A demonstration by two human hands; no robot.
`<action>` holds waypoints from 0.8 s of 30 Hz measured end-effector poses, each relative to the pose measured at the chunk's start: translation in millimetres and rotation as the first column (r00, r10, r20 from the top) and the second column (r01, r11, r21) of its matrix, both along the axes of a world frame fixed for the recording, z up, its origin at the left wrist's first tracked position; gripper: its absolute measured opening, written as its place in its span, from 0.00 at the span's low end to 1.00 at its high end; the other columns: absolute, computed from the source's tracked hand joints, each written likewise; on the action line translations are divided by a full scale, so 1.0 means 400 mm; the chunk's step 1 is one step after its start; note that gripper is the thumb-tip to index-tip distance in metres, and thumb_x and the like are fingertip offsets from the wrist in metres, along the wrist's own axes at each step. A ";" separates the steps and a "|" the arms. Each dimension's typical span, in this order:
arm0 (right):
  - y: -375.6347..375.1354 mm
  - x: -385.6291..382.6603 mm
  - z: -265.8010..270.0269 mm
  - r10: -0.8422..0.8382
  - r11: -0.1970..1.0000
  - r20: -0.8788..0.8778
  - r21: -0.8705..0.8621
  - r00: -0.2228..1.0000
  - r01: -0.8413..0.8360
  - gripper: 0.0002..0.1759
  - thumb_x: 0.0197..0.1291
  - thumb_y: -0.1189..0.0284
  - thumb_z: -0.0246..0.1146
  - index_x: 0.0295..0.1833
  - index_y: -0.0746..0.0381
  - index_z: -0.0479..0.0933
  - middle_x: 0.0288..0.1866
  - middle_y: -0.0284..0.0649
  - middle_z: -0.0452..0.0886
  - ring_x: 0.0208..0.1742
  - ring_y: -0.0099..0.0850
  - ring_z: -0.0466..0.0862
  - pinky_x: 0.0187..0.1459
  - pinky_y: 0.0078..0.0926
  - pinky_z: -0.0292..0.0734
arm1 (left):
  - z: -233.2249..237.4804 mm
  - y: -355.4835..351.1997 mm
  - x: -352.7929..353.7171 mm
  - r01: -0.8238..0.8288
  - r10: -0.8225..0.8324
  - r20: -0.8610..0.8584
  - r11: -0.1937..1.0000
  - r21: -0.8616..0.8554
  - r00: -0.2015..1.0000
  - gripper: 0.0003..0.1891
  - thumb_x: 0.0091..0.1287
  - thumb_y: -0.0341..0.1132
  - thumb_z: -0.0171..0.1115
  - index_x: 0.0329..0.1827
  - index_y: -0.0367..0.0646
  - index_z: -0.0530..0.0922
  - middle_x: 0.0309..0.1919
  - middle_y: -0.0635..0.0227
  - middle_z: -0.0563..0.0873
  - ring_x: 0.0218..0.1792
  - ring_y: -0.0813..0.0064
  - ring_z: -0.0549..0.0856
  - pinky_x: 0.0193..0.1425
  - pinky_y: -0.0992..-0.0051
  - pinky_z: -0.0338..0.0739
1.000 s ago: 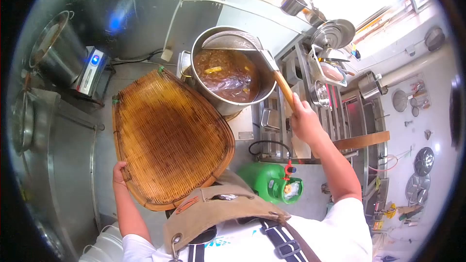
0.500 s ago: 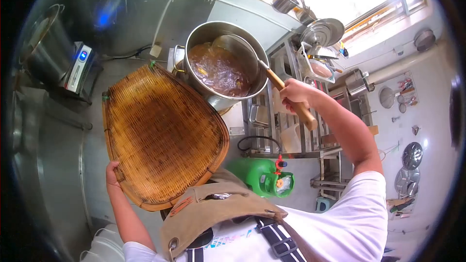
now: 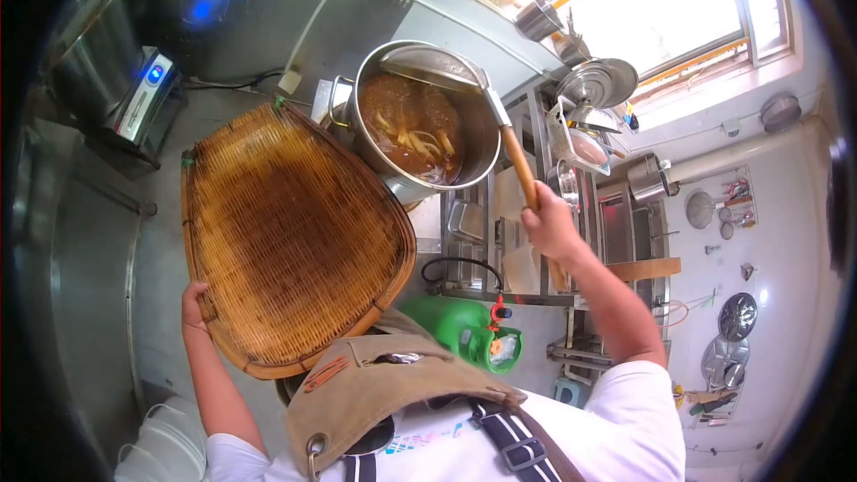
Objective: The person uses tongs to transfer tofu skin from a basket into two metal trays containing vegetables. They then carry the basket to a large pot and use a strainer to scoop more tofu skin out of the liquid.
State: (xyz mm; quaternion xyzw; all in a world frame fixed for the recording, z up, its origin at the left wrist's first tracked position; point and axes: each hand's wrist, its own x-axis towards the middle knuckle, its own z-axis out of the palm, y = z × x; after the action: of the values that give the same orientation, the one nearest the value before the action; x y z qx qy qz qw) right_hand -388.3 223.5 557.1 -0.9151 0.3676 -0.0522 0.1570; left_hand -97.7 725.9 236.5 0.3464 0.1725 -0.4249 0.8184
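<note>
Right hand is clamped around the wooden handle of the skimmer. Its long axis runs up and away from that hand, with the flat metal head pointing into the far side of the steel pot, just above the brown broth. Left hand is well apart from the right, with fingers closed on the near rim of the woven tray. The tray stretches lengthwise away from it, far edge by the pot. A green gas cylinder sits below, between the hands.
</note>
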 end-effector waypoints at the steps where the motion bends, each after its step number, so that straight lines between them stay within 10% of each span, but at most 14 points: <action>1: 0.000 0.008 -0.036 0.010 0.998 -0.019 -0.055 1.000 -0.011 0.24 0.57 0.76 0.61 0.60 0.66 0.69 0.39 0.54 0.81 0.40 0.54 0.83 0.43 0.44 0.78 | 0.002 -0.001 0.000 -0.006 0.006 -0.005 1.000 -0.006 1.000 0.24 0.56 0.35 0.58 0.56 0.31 0.75 0.46 0.52 0.85 0.44 0.55 0.87 0.50 0.58 0.85; 7: 0.001 0.061 -0.224 0.003 0.974 -0.205 -0.221 0.979 -0.049 0.22 0.59 0.71 0.59 0.57 0.65 0.64 0.44 0.59 0.79 0.43 0.59 0.82 0.46 0.52 0.79 | -0.005 -0.001 0.002 0.003 -0.003 0.017 1.000 0.014 1.000 0.24 0.56 0.33 0.58 0.56 0.31 0.75 0.46 0.52 0.85 0.44 0.56 0.87 0.49 0.58 0.85; 11: 0.032 0.085 -0.148 0.057 0.976 -0.286 -0.184 0.957 -0.113 0.22 0.60 0.72 0.59 0.56 0.68 0.63 0.44 0.63 0.79 0.44 0.60 0.82 0.47 0.53 0.78 | -0.056 0.030 0.009 0.009 -0.019 0.065 0.988 0.152 0.998 0.23 0.59 0.36 0.59 0.56 0.32 0.76 0.46 0.54 0.85 0.45 0.58 0.87 0.49 0.61 0.84; 17: 0.094 0.069 0.139 0.068 0.993 -0.280 0.112 0.958 -0.038 0.16 0.58 0.74 0.58 0.51 0.69 0.71 0.35 0.62 0.81 0.43 0.57 0.83 0.47 0.49 0.77 | 0.069 -0.038 -0.019 -0.143 0.155 0.082 0.980 -0.136 0.984 0.25 0.65 0.45 0.58 0.57 0.33 0.76 0.49 0.56 0.85 0.48 0.63 0.86 0.52 0.65 0.82; 24: -0.022 0.052 0.053 0.094 0.948 -0.312 -0.262 0.946 -0.180 0.12 0.62 0.74 0.56 0.48 0.69 0.66 0.38 0.64 0.80 0.41 0.61 0.82 0.45 0.53 0.78 | -0.005 0.012 -0.017 -0.094 0.088 0.170 0.995 0.026 0.981 0.29 0.64 0.45 0.59 0.63 0.33 0.74 0.52 0.54 0.83 0.49 0.61 0.84 0.53 0.64 0.81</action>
State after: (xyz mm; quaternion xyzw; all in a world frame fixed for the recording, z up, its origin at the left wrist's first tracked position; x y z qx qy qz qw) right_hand -367.6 214.8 578.4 -0.9491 0.3103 0.0434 -0.0308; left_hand -104.7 730.5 234.7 0.3869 0.1254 -0.3531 0.8426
